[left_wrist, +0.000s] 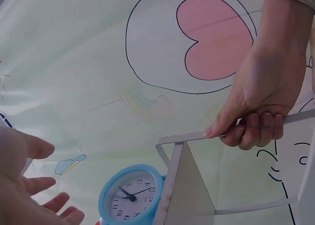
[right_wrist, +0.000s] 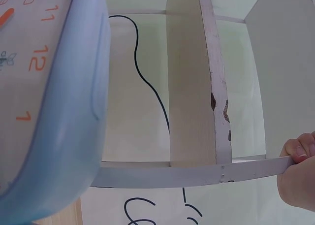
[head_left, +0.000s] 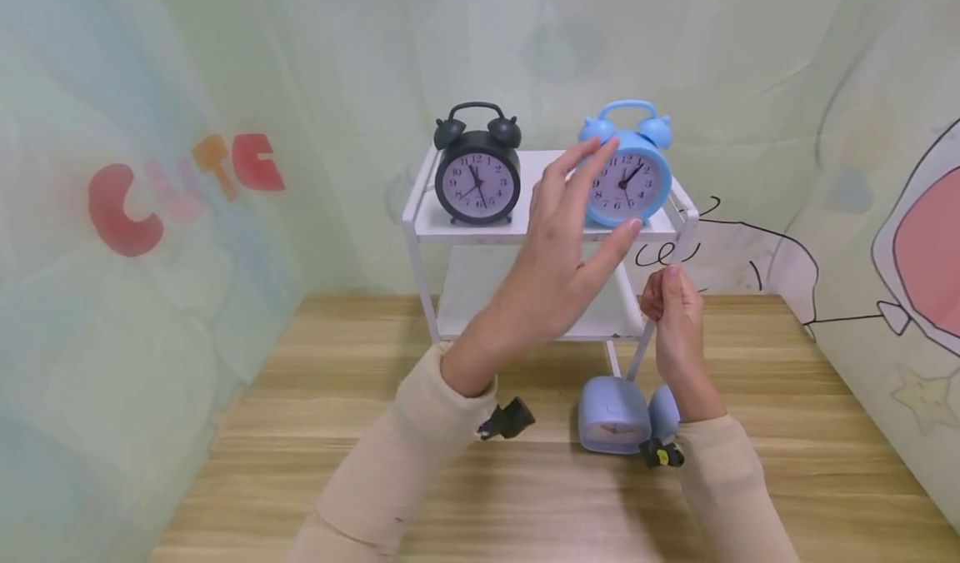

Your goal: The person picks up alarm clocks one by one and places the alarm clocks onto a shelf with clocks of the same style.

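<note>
- Light-blue round twin-bell alarm clock (head_left: 636,184): upright, R end of top shelf, white metal rack (head_left: 465,236). Dial faces person. Approx. half its L side masked by fingers in head view.
- L hand (head_left: 551,271): fingers & thumb spread, nothing held. Overlaps clock in head view, but L wrist view shows a gap, i.e. no contact.
- R hand (head_left: 675,317): fingers curled round white narrow rack upright (head_left: 642,349), R front, below top shelf. Grip on rack only.
- Black round twin-bell alarm clock (head_left: 477,181): upright, L end, same shelf, well apart from blue unit.
- Pale-blue rounded-square clock (head_left: 615,413): on wood-grain table (head_left: 285,413), near R front foot of rack. Second pale-blue rounded item (head_left: 664,413) just beside it, partly hidden by R wrist; type can't be confirmed.
- Step in hand (judgement): R steadies rack, L positioned at blue clock, approx. at placing or adjusting stage; pics don't settle which.
- Next move (judgement): if clock needs handling, close L thumb & fingers on casing, keep R grip firm vs. wobble; otherwise draw L hand clear w/o brushing bells.
</note>
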Demonstrator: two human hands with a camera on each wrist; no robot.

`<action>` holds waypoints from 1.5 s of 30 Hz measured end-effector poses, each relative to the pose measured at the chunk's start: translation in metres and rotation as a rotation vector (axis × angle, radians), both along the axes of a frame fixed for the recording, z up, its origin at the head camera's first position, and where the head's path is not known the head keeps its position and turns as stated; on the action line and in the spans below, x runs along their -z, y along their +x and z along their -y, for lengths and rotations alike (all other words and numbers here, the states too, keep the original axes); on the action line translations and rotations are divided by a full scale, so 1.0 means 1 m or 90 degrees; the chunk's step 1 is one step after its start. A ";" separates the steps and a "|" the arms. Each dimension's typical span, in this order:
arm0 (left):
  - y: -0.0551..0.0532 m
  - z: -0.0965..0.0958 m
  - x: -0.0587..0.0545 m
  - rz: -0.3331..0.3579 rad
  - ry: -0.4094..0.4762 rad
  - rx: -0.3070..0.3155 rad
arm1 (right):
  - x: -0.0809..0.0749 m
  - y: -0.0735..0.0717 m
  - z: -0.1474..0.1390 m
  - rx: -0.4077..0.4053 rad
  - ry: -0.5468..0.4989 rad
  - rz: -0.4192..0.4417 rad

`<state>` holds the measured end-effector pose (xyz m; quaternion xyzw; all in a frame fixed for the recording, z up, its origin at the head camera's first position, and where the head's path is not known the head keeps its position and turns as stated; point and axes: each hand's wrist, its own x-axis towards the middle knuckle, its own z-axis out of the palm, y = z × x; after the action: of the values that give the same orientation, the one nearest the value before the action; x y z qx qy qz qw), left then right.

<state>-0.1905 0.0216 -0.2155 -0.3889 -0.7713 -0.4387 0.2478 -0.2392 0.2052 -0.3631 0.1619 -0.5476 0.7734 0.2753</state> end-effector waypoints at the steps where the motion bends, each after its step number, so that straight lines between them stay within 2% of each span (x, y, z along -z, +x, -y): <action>1: 0.002 0.000 0.004 -0.013 0.020 0.015 | 0.000 0.000 0.000 0.003 0.001 0.001; 5: 0.008 -0.001 0.020 -0.030 0.074 0.079 | 0.000 0.000 0.000 0.013 0.010 0.002; 12: 0.009 0.000 0.047 -0.050 0.088 0.169 | -0.001 0.001 -0.001 0.020 0.023 0.009; 19: 0.006 0.001 0.072 -0.053 0.096 0.198 | -0.001 0.000 -0.002 -0.001 0.025 -0.020; 25: 0.005 0.006 0.100 0.017 0.090 0.219 | -0.003 0.000 0.000 -0.014 0.020 -0.029; 30: 0.005 0.009 0.124 0.101 0.073 0.221 | -0.003 0.000 0.001 -0.014 0.015 -0.030; 34: 0.003 0.010 0.144 0.149 0.079 0.209 | -0.002 0.000 0.001 -0.016 0.011 -0.032; 45: -0.005 0.014 0.189 0.220 0.079 0.154 | -0.001 0.000 0.000 -0.015 0.019 -0.034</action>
<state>-0.1951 0.0079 -0.4050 -0.3818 -0.7214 -0.5720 0.0813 -0.2388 0.2054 -0.3620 0.1930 -0.5494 0.7639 0.2779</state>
